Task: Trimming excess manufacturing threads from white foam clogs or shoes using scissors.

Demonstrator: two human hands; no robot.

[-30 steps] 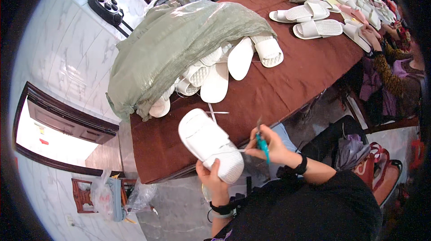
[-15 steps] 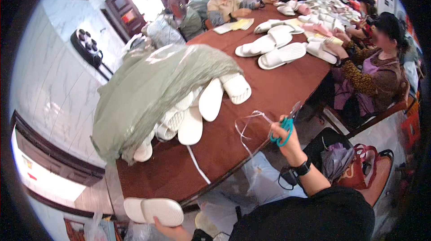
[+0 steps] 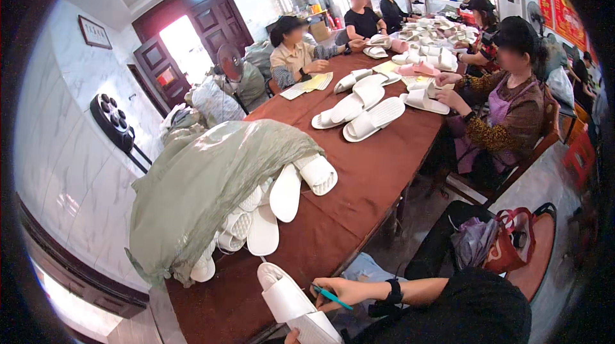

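- right hand (image 3: 339,291) now back low at the worktop (image 3: 384,171) edge, no longer raised as half a second ago; fingers clenched round teal-handled scissors (image 3: 332,295)
- white slipper (image 3: 291,299) back in front of it, just left of the right hand, touching or nearly so — trimming looks set to resume
- slipper: white, ribbed sole, wide strap
- left hand (image 3: 293,337) barely visible under slipper; grip cannot tell
- green sack (image 3: 205,184) spilling slippers, beyond

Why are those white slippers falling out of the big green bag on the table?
The large grey-green sack lies on its side on the brown table, its mouth open, so white foam slippers have slid out in a loose pile. It looks spilled. Nothing looks broken. The right hand holds teal scissors beside another white slipper.
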